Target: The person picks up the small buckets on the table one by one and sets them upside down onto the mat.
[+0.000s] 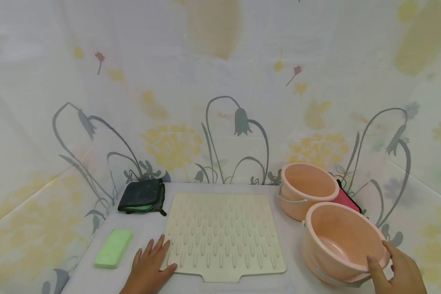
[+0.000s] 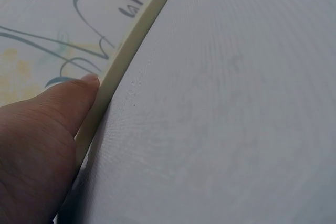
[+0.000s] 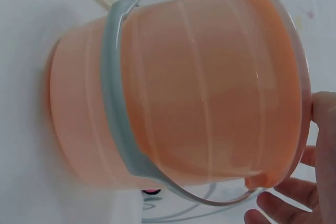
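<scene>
My left hand (image 1: 148,266) lies at the near left corner of a flat cream board (image 1: 224,237) with rows of raised oblong ridges and a front tab. Its fingers are spread, and the thumb (image 2: 71,100) touches the board's edge in the left wrist view. On the right, my right hand (image 1: 398,267) holds the rim of the nearer peach bucket (image 1: 338,253), thumb and fingers spread around that rim. The bucket stands upright, its grey handle (image 3: 113,87) hanging down the side. Inside, the visible part shows only bare plastic.
Behind the held bucket stands a second peach bucket (image 1: 297,204), partly hiding a pink item with black edging (image 1: 347,200). A folded black cloth-like item (image 1: 141,195) with green inside lies back left. Nearer, a light green block (image 1: 114,248) sits left of my left hand. Flowered curtains (image 1: 220,81) enclose the table.
</scene>
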Available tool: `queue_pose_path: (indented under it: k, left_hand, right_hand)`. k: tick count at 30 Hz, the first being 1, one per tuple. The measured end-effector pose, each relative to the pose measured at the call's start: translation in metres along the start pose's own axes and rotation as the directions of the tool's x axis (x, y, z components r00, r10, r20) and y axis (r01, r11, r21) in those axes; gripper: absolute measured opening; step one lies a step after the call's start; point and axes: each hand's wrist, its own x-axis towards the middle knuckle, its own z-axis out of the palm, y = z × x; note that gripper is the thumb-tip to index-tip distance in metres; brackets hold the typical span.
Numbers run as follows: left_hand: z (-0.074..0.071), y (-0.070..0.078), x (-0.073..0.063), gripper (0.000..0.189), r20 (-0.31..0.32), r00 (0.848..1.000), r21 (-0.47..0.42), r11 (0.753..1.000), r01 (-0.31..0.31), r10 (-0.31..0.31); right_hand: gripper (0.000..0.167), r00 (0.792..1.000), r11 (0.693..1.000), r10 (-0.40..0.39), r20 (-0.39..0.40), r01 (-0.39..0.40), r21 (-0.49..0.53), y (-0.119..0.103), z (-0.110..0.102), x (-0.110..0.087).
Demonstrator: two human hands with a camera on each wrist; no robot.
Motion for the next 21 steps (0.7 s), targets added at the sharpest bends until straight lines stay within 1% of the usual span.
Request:
queue_pose_path:
  k: [1, 3, 6, 8, 10, 11, 12, 14, 15, 16, 17, 19, 20, 21]
  left_hand:
    - [0.000, 0.000, 0.000, 0.091, 0.000, 1.000, 0.001, 1.000, 0.004, -0.004]
    - [0.000, 0.000, 0.000, 0.091, 0.002, 1.000, 0.006, 1.000, 0.010, -0.010]
    - [0.000, 0.000, 0.000, 0.092, -0.001, 1.000, 0.012, 1.000, 0.011, -0.011]
    - [0.000, 0.000, 0.001, 0.092, -0.004, 1.000, 0.014, 1.000, 0.010, -0.010]
    - [0.001, 0.000, 0.000, 0.092, -0.009, 1.000, 0.010, 1.000, 0.011, -0.011]
    - [0.001, 0.000, 0.000, 0.091, -0.011, 1.000, 0.008, 1.000, 0.011, -0.011]
    - [0.001, 0.000, 0.000, 0.091, -0.014, 1.000, 0.008, 1.000, 0.009, -0.009]
    - [0.001, 0.000, -0.001, 0.091, -0.017, 1.000, 0.003, 1.000, 0.005, -0.005]
    - [0.001, 0.000, -0.001, 0.092, -0.017, 1.000, 0.003, 1.000, 0.006, -0.006]
    - [0.001, 0.000, -0.001, 0.093, -0.015, 1.000, 0.005, 1.000, 0.007, -0.007]
    - [0.001, 0.000, -0.001, 0.094, -0.014, 1.000, 0.007, 1.000, 0.009, -0.009]
    - [0.002, -0.001, 0.000, 0.095, -0.008, 1.000, 0.011, 1.000, 0.015, -0.015]
    - [0.003, -0.001, 0.001, 0.096, -0.005, 1.000, 0.013, 1.000, 0.020, -0.020]
    - [0.003, -0.001, 0.001, 0.096, -0.001, 1.000, 0.014, 1.000, 0.024, -0.024]
  right_hand:
    - [0.060, 1.000, 1.000, 0.011, -0.005, -0.011, 0.010, -0.001, 0.000, 0.001]
    - [0.063, 0.998, 0.997, 0.054, 0.018, -0.054, 0.048, -0.002, 0.000, 0.003]
    - [0.067, 0.987, 0.986, 0.152, 0.055, -0.156, 0.062, -0.003, 0.000, 0.005]
    - [0.069, 0.970, 0.968, 0.233, 0.075, -0.239, 0.076, -0.005, 0.000, 0.005]
    - [0.075, 0.937, 0.935, 0.337, 0.091, -0.344, 0.089, -0.007, 0.001, 0.005]
    - [0.078, 0.915, 0.910, 0.391, 0.099, -0.400, 0.107, -0.009, 0.002, 0.005]
    - [0.082, 0.885, 0.877, 0.452, 0.108, -0.463, 0.128, -0.011, 0.003, 0.005]
    - [0.089, 0.822, 0.800, 0.554, 0.130, -0.569, 0.191, -0.015, 0.006, 0.005]
    - [0.092, 0.792, 0.756, 0.593, 0.146, -0.610, 0.237, -0.017, 0.007, 0.005]
    - [0.094, 0.771, 0.722, 0.618, 0.154, -0.634, 0.276, -0.019, 0.008, 0.004]
    - [0.094, 0.753, 0.688, 0.637, 0.163, -0.651, 0.320, -0.020, 0.010, 0.004]
    - [0.095, 0.730, 0.633, 0.657, 0.190, -0.670, 0.387, -0.021, 0.011, 0.004]
    - [0.094, 0.724, 0.613, 0.660, 0.200, -0.674, 0.412, -0.022, 0.012, 0.004]
    - [0.094, 0.719, 0.601, 0.663, 0.209, -0.677, 0.425, -0.022, 0.012, 0.005]
